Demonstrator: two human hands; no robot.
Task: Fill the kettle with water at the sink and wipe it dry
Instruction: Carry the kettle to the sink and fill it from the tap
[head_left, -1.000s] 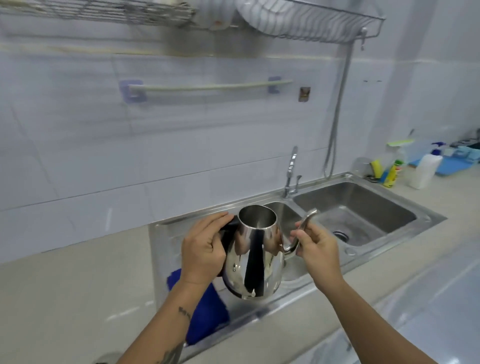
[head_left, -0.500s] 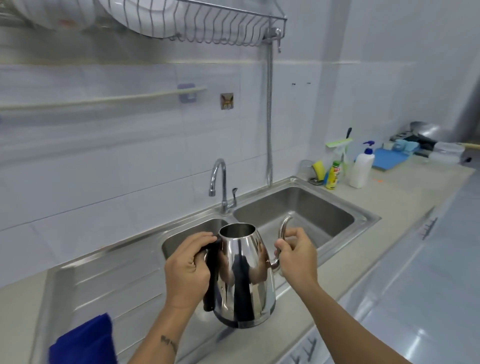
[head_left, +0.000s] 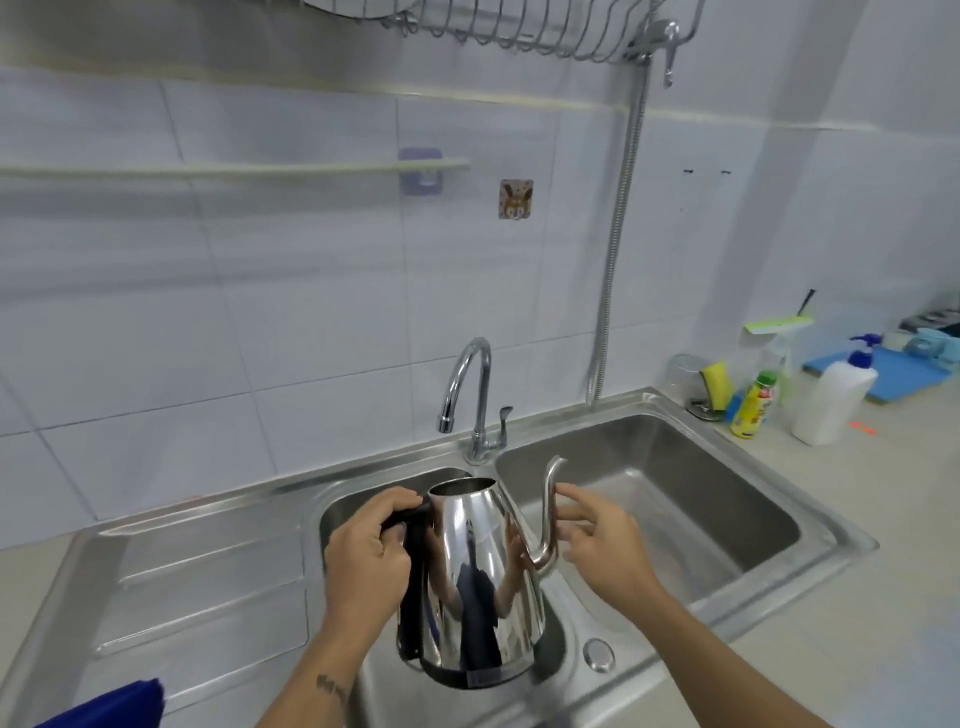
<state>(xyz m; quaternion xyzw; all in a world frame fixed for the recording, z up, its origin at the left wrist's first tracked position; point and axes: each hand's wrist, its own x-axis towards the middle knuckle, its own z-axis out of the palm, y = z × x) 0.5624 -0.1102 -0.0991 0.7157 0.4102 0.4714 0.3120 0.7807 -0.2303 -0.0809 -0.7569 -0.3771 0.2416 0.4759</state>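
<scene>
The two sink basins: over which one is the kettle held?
The small left basin, below the faucet; the kettle hangs over it, not the wide right basin.

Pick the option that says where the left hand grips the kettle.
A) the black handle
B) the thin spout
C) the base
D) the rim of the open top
A: the left hand is wrapped around the black handle of the kettle, while the right hand is open beside the spout.
</scene>
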